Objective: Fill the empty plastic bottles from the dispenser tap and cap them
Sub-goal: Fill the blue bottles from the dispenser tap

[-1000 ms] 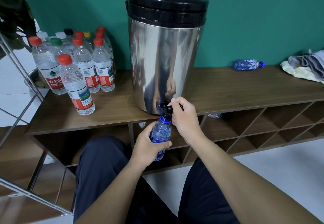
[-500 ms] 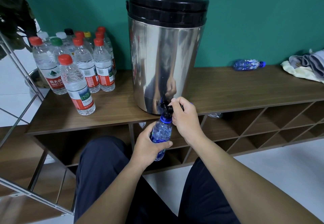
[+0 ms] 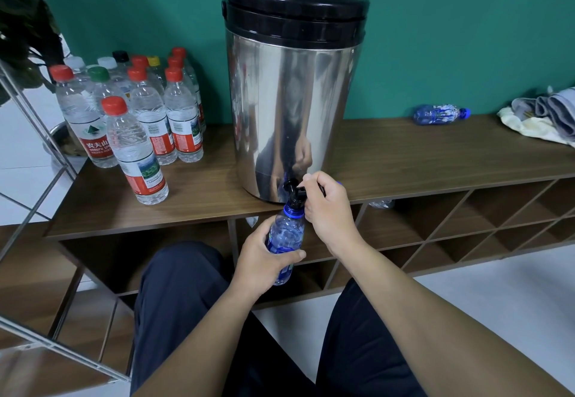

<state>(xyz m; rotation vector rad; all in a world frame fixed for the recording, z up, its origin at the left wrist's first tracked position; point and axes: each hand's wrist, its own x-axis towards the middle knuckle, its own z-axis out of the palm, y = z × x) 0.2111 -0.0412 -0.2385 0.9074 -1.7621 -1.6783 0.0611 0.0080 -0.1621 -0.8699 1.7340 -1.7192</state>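
A steel dispenser (image 3: pixel 292 95) with a black lid stands on the wooden shelf top (image 3: pixel 420 160). Its black tap (image 3: pixel 294 189) sticks out over the front edge. My left hand (image 3: pixel 264 259) grips a small blue bottle (image 3: pixel 284 235), uncapped, with its mouth right under the tap. My right hand (image 3: pixel 326 207) curls round the tap lever. A bit of blue shows behind that hand; what it is I cannot tell.
Several capped clear bottles (image 3: pixel 137 116) with red labels stand left of the dispenser. Another blue bottle (image 3: pixel 440 113) lies on its side at the back right, near folded cloths (image 3: pixel 547 116). Open cubbies (image 3: pixel 451 219) run below the top. A metal rack (image 3: pixel 34 210) is at left.
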